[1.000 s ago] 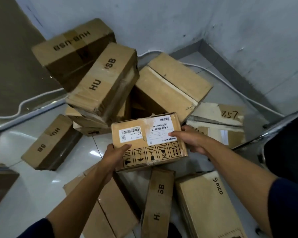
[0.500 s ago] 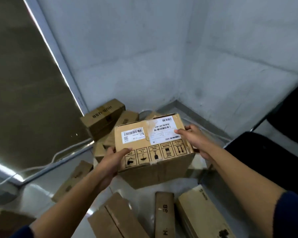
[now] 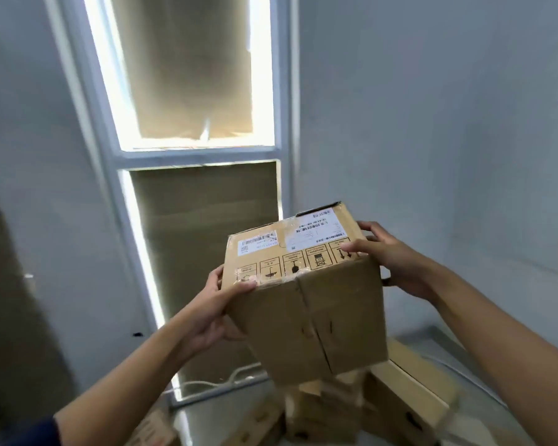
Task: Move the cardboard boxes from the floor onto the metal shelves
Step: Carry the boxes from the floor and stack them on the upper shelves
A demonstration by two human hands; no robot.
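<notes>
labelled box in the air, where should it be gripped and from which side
Grip the labelled box by its two opposite side faces, one hand from each side, as the left hand and right hand do: it is wide, and tilted, so thumbs over the top edge steady it.

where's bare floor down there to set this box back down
Bare floor shows only as a shiny strip between the window frame and the floor boxes. Right of it the boxes crowd together. Both hands hold the carried box.

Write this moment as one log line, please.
step: carrying | box: held up, off floor | left hand: grips box | right hand: grips box | shelves: unseen
</notes>
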